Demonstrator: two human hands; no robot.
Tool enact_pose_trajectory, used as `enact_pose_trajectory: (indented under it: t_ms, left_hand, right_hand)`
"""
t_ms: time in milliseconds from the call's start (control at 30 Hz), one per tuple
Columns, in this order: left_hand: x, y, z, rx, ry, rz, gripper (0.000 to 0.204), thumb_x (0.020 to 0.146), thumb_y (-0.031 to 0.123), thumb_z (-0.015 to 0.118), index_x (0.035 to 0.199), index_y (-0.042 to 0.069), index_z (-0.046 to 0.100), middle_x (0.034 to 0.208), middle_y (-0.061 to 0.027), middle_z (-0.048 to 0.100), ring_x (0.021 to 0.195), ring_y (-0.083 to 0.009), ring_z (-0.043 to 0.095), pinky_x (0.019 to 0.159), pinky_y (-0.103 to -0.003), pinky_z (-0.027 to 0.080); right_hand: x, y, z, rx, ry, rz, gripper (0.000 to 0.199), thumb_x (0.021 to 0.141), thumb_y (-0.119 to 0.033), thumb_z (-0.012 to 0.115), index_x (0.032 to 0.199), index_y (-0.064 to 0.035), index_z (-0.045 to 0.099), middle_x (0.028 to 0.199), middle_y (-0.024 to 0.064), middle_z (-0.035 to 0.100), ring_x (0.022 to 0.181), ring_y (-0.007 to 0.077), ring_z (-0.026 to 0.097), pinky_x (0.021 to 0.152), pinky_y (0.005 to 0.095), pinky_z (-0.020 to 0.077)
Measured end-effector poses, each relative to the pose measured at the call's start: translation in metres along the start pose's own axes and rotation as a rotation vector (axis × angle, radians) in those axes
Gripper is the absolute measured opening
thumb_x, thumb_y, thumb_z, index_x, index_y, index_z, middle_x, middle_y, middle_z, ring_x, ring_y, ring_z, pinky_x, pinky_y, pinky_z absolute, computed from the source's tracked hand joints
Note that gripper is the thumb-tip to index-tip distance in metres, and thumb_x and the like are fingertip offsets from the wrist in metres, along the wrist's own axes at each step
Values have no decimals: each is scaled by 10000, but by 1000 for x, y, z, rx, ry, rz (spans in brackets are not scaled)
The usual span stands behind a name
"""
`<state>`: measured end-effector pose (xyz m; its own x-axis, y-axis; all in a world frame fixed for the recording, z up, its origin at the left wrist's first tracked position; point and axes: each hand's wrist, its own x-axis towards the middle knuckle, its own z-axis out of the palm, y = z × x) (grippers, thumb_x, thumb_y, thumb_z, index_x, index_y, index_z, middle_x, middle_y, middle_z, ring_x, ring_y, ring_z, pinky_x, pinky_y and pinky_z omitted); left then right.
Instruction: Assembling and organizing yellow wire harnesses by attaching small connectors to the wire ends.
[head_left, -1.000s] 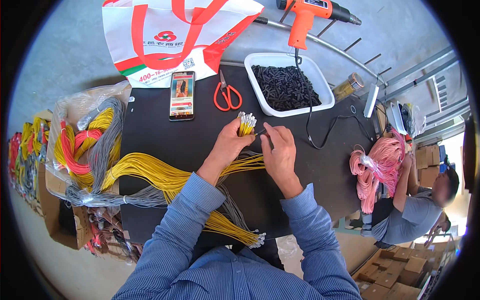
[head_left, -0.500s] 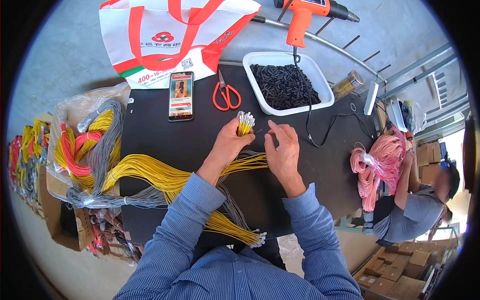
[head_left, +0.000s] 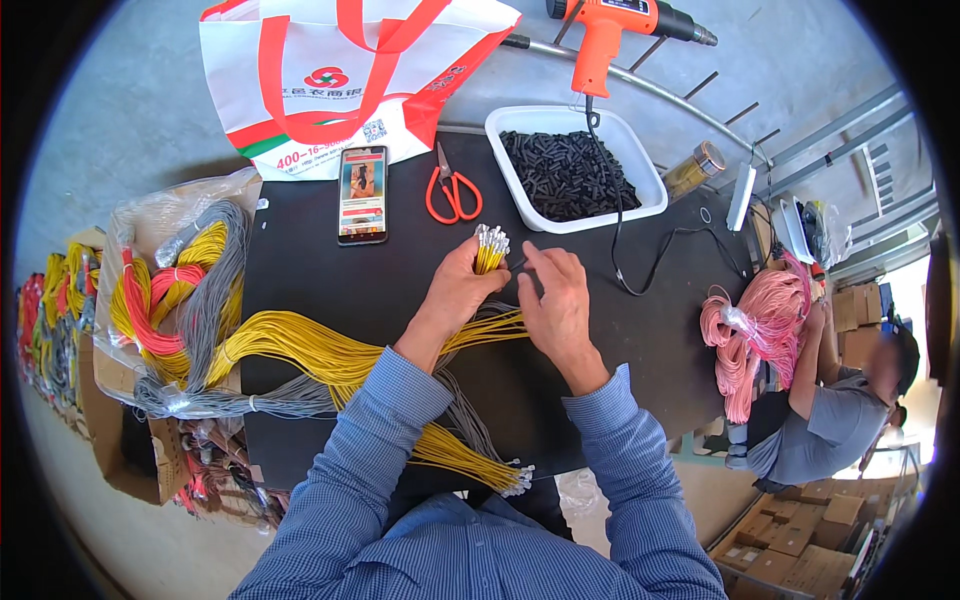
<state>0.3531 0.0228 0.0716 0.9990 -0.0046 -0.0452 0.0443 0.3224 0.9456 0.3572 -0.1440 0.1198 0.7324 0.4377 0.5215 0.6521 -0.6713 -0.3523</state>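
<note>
My left hand (head_left: 455, 292) is closed around a bundle of yellow wires (head_left: 490, 258), whose silver-white tipped ends stick up above the fingers. A short dark tube (head_left: 517, 264) juts out beside this bundle, toward my right hand (head_left: 558, 305). That hand is close by with thumb and forefinger apart, the fingertips almost at the tube; whether they touch it I cannot make out. Below both hands, a long hank of yellow wires (head_left: 290, 345) runs across the black table (head_left: 640, 370). Grey wires (head_left: 300, 395) lie under it, and white-tipped yellow ends (head_left: 515, 480) reach the near edge.
Beyond my hands are a phone (head_left: 362, 195), red-handled scissors (head_left: 452, 190) and a white tub (head_left: 655, 205) of black tubes. An orange heat gun (head_left: 600, 50) hangs behind, its cord crossing the tub. Pink wire (head_left: 760, 320) lies right, near another person (head_left: 835, 420).
My right hand has shifted slightly left, bringing its fingertips closer to the dark tube and the bundle. My left hand keeps its hold. The phone's screen picture differs.
</note>
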Motion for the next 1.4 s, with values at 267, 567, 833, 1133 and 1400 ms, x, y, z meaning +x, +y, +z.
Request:
enact_pose_trajectory:
  t_ms: [267,567,833,1133,1400]
  left_hand:
    - [2,-2,0,-36,-49,5,174,904,37,725,1041,2,623,888,-12,636,793,-105,596,735,-273,498]
    - [3,-3,-5,-263,-138,-79,131,1000,79,652,1099,-6,658,970,-61,682,855,-145,644,803,-283,532]
    - [-4,-3,-2,-221,-134,-57,151,977,128,683,1083,22,678,951,-57,702,828,-121,628,747,-264,483]
    - [-4,3,-1,-106,-110,-37,128,999,110,632,1099,34,647,912,-4,621,787,-91,549,720,-241,430]
    - [2,-8,-9,-160,-163,-25,129,1022,169,651,1088,58,642,867,26,576,744,-46,486,677,-224,397]
  right_hand:
    - [12,8,4,286,8,149,240,847,13,716,1086,-8,716,916,122,690,864,303,664,801,407,545]
    - [0,28,-35,-13,-414,-10,35,849,-12,692,877,-23,710,857,132,679,835,332,674,743,407,537]
    - [121,88,-4,-410,-556,213,192,858,-204,652,913,-95,800,930,168,763,909,369,749,781,497,599]
    - [131,113,61,-337,-361,295,223,877,-177,627,925,-69,816,966,188,777,956,342,765,826,475,617]
    - [132,115,32,-354,-187,254,144,809,-115,688,897,-68,791,911,141,769,880,331,754,784,424,603]
